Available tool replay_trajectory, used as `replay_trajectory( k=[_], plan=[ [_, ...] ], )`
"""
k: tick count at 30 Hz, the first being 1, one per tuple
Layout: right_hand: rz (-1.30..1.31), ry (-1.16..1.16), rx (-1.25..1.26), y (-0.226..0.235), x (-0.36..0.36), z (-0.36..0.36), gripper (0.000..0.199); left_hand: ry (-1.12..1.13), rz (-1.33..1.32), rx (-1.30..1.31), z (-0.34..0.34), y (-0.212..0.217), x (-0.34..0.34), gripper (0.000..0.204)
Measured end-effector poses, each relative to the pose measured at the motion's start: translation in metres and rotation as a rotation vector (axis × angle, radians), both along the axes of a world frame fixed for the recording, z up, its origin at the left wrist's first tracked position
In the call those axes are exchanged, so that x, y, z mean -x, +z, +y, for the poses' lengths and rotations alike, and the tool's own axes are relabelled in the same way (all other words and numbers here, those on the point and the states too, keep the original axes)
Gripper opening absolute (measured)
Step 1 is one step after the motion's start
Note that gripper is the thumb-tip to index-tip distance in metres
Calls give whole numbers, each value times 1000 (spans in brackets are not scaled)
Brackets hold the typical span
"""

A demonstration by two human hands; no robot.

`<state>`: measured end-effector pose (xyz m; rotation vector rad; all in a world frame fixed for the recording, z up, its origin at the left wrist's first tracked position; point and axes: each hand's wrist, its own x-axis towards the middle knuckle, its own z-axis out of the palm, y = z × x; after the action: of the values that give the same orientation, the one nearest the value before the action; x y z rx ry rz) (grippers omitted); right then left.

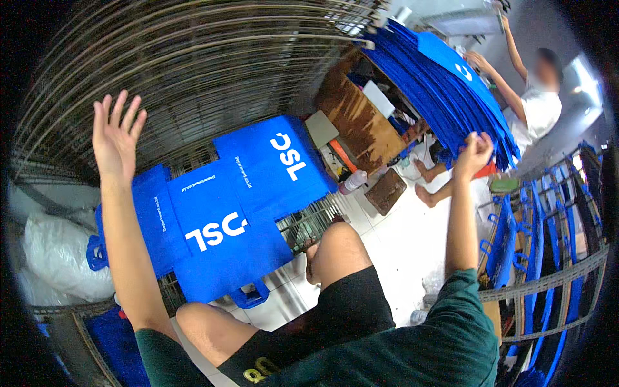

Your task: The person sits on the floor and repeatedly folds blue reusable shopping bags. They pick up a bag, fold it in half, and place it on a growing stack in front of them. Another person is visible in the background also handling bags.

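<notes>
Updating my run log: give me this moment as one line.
left hand: raised, open, empty | right hand: by blue stack, hold unclear | blue cloth: flat on wire rack

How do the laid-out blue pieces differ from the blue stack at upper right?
The laid-out pieces spread out and overlap, while the stack piles up many layers. The pieces show several white prints; the stack mostly shows edges. Both are blue with white print.

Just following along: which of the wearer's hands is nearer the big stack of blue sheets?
Right. The right hand is by the lower end of the blue stack; the left hand is raised far to its left.
</notes>
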<state>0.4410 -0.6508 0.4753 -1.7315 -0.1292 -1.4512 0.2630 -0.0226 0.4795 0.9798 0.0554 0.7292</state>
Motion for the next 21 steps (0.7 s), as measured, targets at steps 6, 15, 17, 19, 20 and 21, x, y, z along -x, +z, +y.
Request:
replay_trajectory(
  k=[6,15,17,19,20,21],
  plan=[
    [259,-733,340,85,-30,-224,44,41,-66,228,-28,37,-64,48],
    [817,-690,719,117,-78,-287,52,409,72,162,-57,-59,-4,26],
    [801,-670,756,118,-88,-284,48,438,109,223,-87,-89,34,21],
    [816,-624,760,115,-99,-275,45,421,137,295,-102,-128,76,17],
    [814,-556,767,110,-113,-296,43,437,212,295,-123,-138,89,15],
    [805,-501,773,110,-130,-338,42,433,273,332,-137,-154,100,13]
  ],
)
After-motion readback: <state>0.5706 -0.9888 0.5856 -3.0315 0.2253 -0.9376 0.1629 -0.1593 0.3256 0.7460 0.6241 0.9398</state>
